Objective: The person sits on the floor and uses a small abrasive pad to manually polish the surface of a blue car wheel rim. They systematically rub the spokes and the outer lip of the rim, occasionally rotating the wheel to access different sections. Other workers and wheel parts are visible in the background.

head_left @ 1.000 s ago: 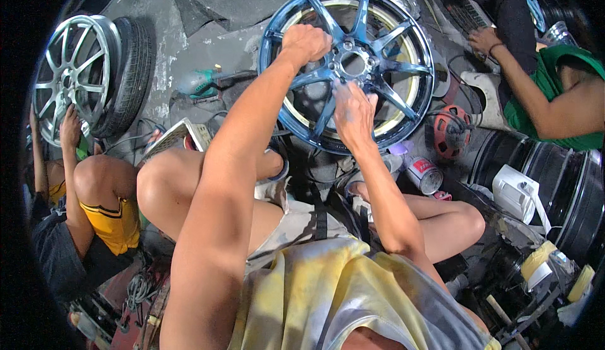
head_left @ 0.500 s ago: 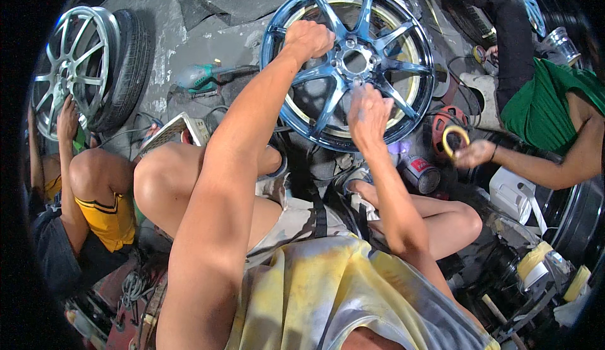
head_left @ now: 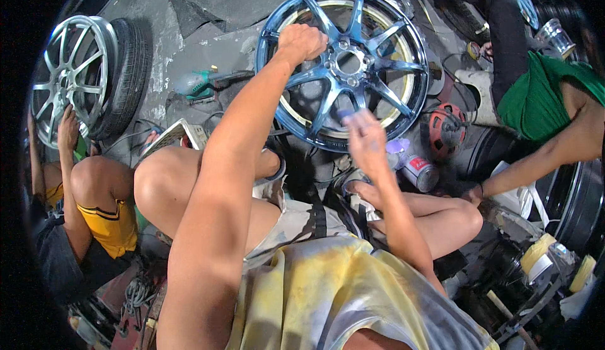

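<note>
A blue alloy wheel rim (head_left: 326, 101) with several spokes lies in front of me, glossy, with paler patches on its spokes. My left hand (head_left: 302, 41) is closed around a spoke on the rim's left side. Over the near edge of the rim is my right hand (head_left: 367, 137), smeared by motion, its fingers drawn together. A small dark blue bit shows at those fingertips, too blurred to name. Just below the rim, near my right wrist, are a crumpled purple piece (head_left: 397, 146) and a tin can with a red label (head_left: 420, 172).
At left, a co-worker's hand (head_left: 68, 129) touches a silver rim (head_left: 66, 79) beside a tyre (head_left: 129, 76). A green power tool (head_left: 194, 85) lies on the floor. At right are a red round tool (head_left: 448, 129) and another person's arm (head_left: 535, 164) reaching near my right knee.
My right hand has moved from near the hub toward me, to the rim's near edge. The co-worker's hand at right has come down toward my knee; its yellow ring is out of sight.
</note>
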The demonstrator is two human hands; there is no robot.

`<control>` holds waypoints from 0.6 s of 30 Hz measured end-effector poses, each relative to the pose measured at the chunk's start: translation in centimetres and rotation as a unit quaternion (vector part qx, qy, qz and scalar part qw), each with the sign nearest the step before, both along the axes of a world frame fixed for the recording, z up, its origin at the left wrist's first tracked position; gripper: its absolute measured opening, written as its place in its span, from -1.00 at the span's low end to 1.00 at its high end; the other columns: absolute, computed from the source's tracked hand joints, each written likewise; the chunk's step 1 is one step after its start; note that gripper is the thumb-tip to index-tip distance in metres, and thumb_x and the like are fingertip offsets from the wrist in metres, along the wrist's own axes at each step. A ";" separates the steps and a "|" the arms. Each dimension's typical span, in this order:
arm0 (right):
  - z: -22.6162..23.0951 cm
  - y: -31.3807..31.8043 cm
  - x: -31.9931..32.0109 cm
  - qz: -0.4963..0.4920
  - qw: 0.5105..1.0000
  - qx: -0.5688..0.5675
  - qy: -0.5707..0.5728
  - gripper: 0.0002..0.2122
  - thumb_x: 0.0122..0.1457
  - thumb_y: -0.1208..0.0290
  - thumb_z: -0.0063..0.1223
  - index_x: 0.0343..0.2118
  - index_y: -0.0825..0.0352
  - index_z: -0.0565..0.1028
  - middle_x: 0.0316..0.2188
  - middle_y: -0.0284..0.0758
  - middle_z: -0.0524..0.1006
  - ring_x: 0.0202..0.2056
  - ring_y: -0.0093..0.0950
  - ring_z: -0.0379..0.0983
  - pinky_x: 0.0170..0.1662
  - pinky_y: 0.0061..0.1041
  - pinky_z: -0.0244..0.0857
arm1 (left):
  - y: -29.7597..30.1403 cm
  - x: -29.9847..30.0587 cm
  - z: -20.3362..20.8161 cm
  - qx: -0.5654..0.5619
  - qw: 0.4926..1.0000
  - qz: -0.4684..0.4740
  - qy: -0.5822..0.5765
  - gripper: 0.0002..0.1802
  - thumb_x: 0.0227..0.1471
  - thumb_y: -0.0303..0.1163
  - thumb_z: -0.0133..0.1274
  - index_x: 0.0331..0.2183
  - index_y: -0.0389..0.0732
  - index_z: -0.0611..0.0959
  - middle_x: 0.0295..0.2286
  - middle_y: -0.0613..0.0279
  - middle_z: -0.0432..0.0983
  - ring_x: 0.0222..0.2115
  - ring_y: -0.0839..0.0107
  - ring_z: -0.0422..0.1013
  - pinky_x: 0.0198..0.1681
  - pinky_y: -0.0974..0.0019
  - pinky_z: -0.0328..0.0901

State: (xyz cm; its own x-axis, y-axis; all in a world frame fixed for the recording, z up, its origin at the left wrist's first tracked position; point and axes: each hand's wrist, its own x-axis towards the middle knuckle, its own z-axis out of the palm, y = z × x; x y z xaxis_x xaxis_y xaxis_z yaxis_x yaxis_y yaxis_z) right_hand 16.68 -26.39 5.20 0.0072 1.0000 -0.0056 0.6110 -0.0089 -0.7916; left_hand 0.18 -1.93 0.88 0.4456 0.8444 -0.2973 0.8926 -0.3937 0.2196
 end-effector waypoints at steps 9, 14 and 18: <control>-4.4 0.4 4.8 -0.280 0.956 0.079 0.034 -0.68 0.38 0.20 0.04 -0.16 0.44 0.48 -0.35 -0.11 0.55 -0.31 -0.17 0.46 -0.12 -0.23 0.33 | -8.9 8.7 6.2 0.192 0.912 0.001 -0.362 -0.61 0.00 -0.07 0.26 -0.37 -0.24 0.69 -0.36 -0.04 0.57 -0.29 -0.01 0.49 -0.21 -0.03 0.35; -5.7 1.1 2.7 -0.328 0.939 0.053 -0.094 -0.65 0.37 0.14 -0.02 -0.17 0.42 0.48 -0.24 0.07 0.59 -0.19 0.06 0.53 -0.12 -0.04 0.33 | -25.6 18.2 18.1 0.000 0.713 -0.330 -0.618 -0.48 -0.26 0.14 0.33 -0.45 -0.14 0.69 -0.28 0.11 0.53 -0.18 0.12 0.42 -0.15 0.05 0.32; -4.9 1.3 2.6 -0.337 0.934 0.071 -0.098 -0.68 0.36 0.18 -0.01 -0.17 0.41 0.49 -0.24 0.03 0.60 -0.18 0.10 0.51 -0.11 -0.05 0.33 | -35.1 23.0 25.5 -0.034 0.594 -0.463 -0.658 -0.41 -0.36 0.24 0.32 -0.51 -0.14 0.69 -0.37 0.20 0.50 -0.23 0.23 0.37 -0.20 0.13 0.23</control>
